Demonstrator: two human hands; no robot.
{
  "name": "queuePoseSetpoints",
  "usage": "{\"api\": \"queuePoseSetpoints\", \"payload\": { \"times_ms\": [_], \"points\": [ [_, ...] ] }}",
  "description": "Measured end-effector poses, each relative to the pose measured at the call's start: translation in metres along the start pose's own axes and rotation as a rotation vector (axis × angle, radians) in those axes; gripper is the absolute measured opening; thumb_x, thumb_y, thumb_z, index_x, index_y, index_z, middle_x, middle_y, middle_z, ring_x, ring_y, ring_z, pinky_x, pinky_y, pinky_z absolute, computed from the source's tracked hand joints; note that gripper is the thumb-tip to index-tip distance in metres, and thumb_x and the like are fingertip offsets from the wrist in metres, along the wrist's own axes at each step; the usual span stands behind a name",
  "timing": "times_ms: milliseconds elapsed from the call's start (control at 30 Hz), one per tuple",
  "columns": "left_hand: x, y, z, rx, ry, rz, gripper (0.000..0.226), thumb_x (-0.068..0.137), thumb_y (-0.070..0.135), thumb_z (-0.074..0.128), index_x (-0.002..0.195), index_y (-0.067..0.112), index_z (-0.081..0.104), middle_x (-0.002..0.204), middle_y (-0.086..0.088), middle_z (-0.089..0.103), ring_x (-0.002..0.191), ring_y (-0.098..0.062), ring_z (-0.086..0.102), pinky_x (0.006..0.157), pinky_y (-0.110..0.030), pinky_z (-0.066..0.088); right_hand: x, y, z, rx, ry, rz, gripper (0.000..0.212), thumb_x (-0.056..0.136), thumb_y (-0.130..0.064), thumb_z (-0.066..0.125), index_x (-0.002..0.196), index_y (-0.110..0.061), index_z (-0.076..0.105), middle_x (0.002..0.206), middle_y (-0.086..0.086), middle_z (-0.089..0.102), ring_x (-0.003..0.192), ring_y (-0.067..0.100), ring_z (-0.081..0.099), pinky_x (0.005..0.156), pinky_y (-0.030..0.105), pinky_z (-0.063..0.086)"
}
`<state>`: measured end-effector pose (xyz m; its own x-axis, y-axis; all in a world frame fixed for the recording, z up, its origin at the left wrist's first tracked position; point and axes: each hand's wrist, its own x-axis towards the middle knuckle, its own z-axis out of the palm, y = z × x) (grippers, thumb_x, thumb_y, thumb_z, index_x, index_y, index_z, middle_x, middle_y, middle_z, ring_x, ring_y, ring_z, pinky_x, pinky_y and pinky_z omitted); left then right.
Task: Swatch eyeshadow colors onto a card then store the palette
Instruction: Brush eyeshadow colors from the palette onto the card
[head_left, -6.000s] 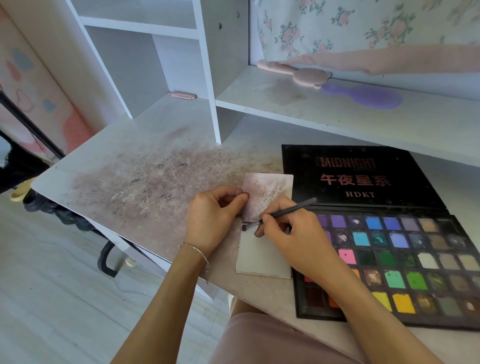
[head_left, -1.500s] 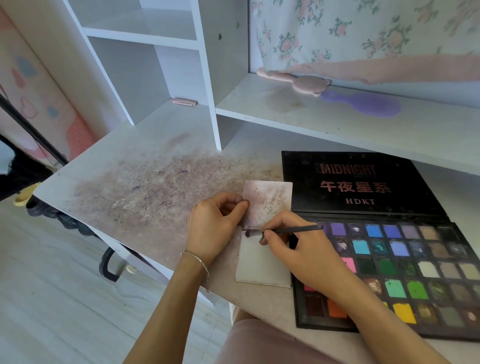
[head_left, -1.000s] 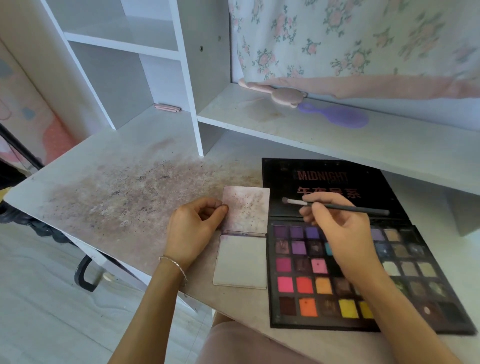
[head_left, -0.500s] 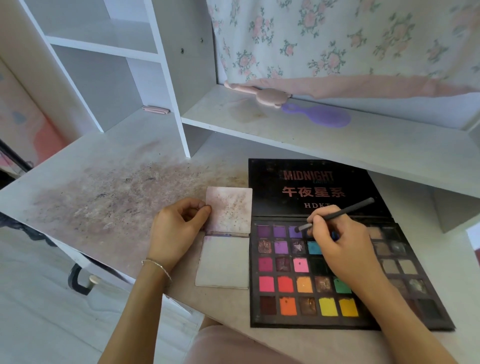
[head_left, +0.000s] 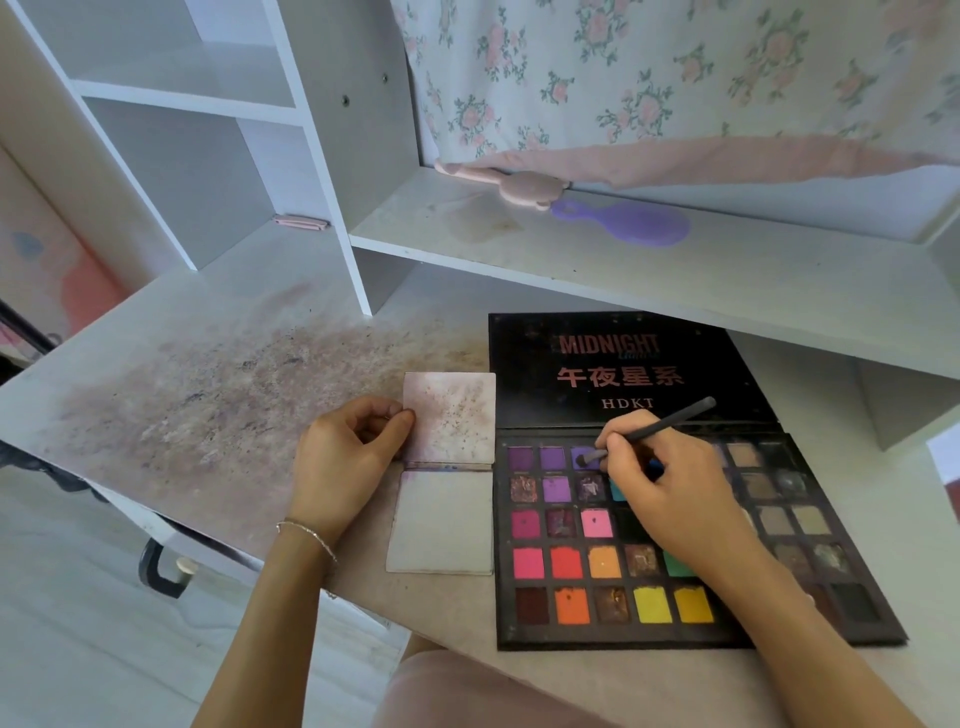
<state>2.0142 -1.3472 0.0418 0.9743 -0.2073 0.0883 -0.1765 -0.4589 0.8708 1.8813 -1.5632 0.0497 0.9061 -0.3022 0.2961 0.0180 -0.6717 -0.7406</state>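
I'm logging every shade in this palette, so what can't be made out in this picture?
- Head view: the right hand and forearm cover several middle pans of the palette.
- The brush tip hides part of one purple pan.
- Far-right pans are dark and blurred.
- The swatch card shows only faint specks.

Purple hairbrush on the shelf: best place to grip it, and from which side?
Take the purple hairbrush by its narrow looped handle, the end pointing left toward the pink brush. Come from above and in front: it lies flat on the shelf, with the curtain hanging close behind.
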Motion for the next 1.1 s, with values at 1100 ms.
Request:
{"api": "queuePoseSetpoints", "payload": {
  "times_ms": [1100],
  "points": [
    [-0.001,0.002,-0.002,0.008,-0.034,0.002,0.009,0.082,0.021,0.064,0.074,0.024,0.066,0.071,0.001,0.069,0.07,-0.017,0.065,0.071,-0.041,0.054,0.01,-0.055,0.07,0.286,-0.195,0.053,0.015,0.085,-0.014,0.056,0.079,-0.028,0.059,0.076,-0.01,0.062,0.075,0.002,0.056,0.066,0.015,0.047]
  ]
}}
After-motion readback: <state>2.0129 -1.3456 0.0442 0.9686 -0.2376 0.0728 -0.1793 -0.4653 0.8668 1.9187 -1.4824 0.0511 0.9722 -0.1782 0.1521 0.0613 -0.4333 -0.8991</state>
